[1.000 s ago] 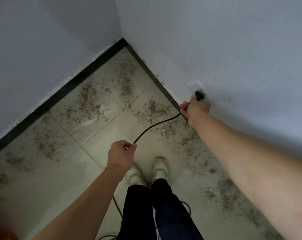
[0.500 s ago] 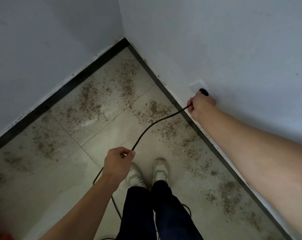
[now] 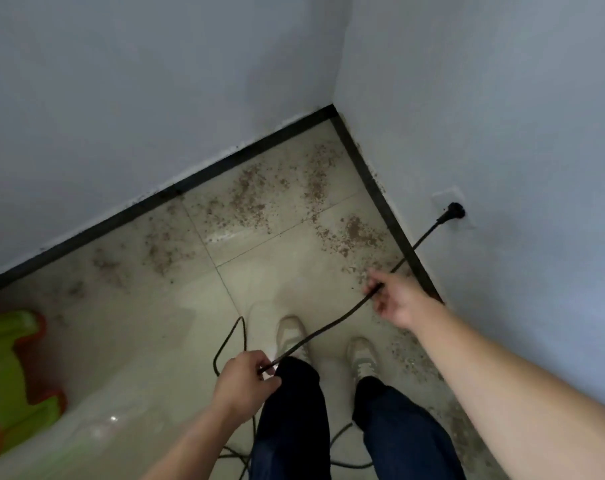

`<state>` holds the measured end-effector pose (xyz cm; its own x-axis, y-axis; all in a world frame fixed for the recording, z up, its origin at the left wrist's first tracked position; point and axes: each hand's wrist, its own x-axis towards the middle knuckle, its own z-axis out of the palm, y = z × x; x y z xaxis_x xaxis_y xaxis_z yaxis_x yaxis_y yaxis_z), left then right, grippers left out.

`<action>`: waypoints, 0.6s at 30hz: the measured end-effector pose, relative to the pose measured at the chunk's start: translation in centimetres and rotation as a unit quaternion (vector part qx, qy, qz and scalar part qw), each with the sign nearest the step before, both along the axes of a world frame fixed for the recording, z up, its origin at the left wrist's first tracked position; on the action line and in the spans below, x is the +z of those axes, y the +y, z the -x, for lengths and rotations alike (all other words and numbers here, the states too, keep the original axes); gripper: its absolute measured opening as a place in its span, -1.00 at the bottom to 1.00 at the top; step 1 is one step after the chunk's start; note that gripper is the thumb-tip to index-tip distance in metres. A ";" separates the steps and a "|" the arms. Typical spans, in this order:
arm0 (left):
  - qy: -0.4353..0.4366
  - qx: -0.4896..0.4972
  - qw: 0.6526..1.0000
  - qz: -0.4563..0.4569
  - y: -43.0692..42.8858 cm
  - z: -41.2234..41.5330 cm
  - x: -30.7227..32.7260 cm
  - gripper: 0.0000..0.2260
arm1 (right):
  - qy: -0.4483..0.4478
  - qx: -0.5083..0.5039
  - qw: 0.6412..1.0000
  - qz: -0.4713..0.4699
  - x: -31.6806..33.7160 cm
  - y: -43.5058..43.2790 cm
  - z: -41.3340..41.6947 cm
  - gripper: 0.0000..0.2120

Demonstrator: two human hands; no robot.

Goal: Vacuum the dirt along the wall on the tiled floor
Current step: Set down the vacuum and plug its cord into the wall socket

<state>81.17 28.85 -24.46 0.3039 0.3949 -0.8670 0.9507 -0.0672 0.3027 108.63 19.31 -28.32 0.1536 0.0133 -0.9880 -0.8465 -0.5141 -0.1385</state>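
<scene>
Gripping black power cord [image 3: 329,326] in curled left hand [image 3: 245,377]. Pinching same cord farther up with right hand [image 3: 398,301], short of plug [image 3: 454,212] sitting in wall socket [image 3: 446,198].

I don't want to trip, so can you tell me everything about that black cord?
The black cord is thin, long and looks rubbery. Its chunky black plug sits in the white socket low on the wall. From there it hangs in the air, slanting down through the fingers of the right hand. It then sags across to the left hand, which pinches it. Past that hand it lies in loose loops on the tiled floor around the person's shoes.
</scene>
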 end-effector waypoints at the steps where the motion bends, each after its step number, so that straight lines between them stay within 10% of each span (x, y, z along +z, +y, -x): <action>1: 0.019 -0.026 0.999 -0.011 -0.3 1.2 0.6 -0.84 | 0.018 0.011 1.000 -0.005 0.7 -0.2 1.8 -0.83; 7: 0.143 -0.025 0.983 -0.112 -4.8 8.3 3.9 -0.96 | 0.102 0.089 0.989 -0.052 4.3 -1.9 9.4 -0.78; 18: 0.236 0.064 0.958 -0.149 -23.5 20.2 6.7 -0.84 | -0.001 0.180 0.983 -0.029 5.5 -9.4 13.3 -0.65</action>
